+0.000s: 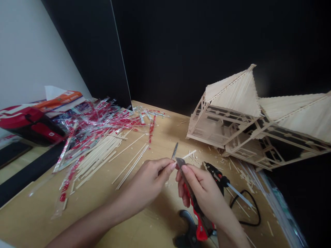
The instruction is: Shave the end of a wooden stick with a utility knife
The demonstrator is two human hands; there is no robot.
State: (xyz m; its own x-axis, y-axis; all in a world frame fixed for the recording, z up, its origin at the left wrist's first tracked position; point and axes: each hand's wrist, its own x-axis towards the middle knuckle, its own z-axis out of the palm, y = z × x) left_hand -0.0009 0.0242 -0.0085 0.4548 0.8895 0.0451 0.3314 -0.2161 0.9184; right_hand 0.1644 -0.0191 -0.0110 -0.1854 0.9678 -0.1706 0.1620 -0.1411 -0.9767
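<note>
My left hand (156,174) is closed in a pinch at the centre, with the end of a thin pale stick at its fingertips, mostly hidden. My right hand (200,184) grips a long, flat, dark strip-like tool (190,189), whose upper end meets the left fingertips. A pointed grey metal tip (175,150) shows just beyond the left fingers; what it belongs to is hidden. Past the fingers is a short pale stick piece (190,154). Below the right hand is a red-handled tool (201,232), partly covered, beside a curved black object (190,227).
Two joined wooden model houses (232,93) stand at the back right. A hot glue gun (217,174) with a glue stick lies right of my hands. Loose wooden sticks (99,155) and red-printed clear wrappers (103,117) cover the left. A red-and-black case (38,125) stands far left.
</note>
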